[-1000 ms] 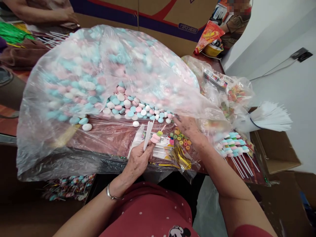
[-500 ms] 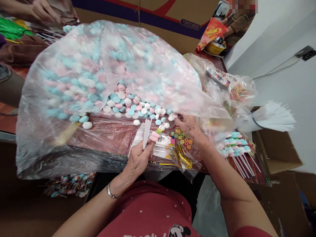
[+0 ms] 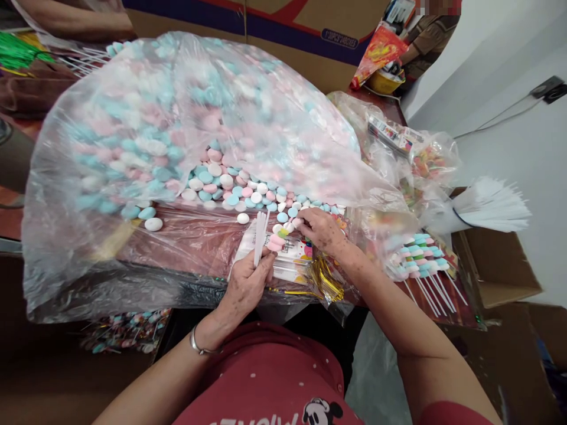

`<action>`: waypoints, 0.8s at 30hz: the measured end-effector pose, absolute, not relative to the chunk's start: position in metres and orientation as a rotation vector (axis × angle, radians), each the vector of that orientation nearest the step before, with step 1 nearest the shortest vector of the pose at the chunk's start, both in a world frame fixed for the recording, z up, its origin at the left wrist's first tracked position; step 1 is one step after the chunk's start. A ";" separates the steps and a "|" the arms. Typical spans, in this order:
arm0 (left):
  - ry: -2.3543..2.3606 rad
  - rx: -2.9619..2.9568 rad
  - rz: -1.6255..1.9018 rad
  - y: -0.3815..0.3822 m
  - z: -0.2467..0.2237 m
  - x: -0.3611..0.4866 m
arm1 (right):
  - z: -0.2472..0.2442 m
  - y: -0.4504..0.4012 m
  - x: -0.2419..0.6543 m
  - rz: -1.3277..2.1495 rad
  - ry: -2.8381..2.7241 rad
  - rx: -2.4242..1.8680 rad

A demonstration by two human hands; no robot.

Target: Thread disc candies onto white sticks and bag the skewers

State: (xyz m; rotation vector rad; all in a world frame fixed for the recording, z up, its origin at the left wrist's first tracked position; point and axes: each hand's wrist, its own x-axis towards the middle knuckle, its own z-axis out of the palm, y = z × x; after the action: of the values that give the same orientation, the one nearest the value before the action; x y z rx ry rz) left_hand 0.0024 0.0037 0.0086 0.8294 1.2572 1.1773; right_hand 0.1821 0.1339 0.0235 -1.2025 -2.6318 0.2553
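Note:
My left hand (image 3: 248, 284) is closed round several white sticks (image 3: 260, 235) and a marshmallow skewer (image 3: 276, 241), which carries pink pieces, a green ring and white pieces. At the skewer's far end my right hand (image 3: 325, 230) pinches a small pinkish marshmallow (image 3: 296, 222), partly covered by the fingers. Just beyond the hands, loose pink, blue and white marshmallows (image 3: 234, 192) spill from a large clear plastic bag (image 3: 133, 112). Ring-shaped gummies lie mostly hidden behind my right hand. Under the hands is a white printed packet (image 3: 287, 268), with gold twist ties (image 3: 326, 277) beside it.
Finished marshmallow skewers (image 3: 423, 257) lie at the right. Behind them are a bundle of white sticks (image 3: 494, 206), an open cardboard box (image 3: 496, 265) and gummy bags (image 3: 427, 162). A large carton (image 3: 292, 35) stands at the back. Another person's arm (image 3: 84, 19) shows at upper left.
My right hand has moved left from the edge of the marshmallow pile to the tip of the skewer, bringing a pinkish marshmallow. My left hand stays almost in place.

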 end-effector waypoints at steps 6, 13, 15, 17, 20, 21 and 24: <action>1.286 0.852 1.157 0.003 0.009 0.001 | 0.021 0.128 0.173 0.060 -2.653 -1.268; 1.272 0.866 1.122 0.005 0.014 0.002 | 0.029 0.136 0.177 0.926 -1.830 -1.408; 1.276 0.900 1.100 0.006 0.014 0.001 | 0.038 0.137 0.179 1.242 -1.576 -1.321; 1.291 0.961 1.076 0.006 0.012 0.000 | 0.046 0.136 0.180 1.427 -1.404 -1.264; 1.317 1.047 1.047 0.007 0.008 -0.002 | 0.055 0.133 0.178 1.536 -1.283 -1.226; 1.325 1.066 1.039 0.007 0.007 -0.002 | 0.056 0.132 0.176 1.553 -1.270 -1.220; 1.345 1.097 1.032 0.008 0.006 -0.003 | 0.057 0.131 0.173 1.581 -1.262 -1.203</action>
State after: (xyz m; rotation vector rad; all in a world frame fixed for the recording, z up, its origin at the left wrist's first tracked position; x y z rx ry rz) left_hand -0.0025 0.0079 0.0063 1.0970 1.3447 1.0322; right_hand 0.1729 0.1310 0.0573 -1.2026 -1.2617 1.5814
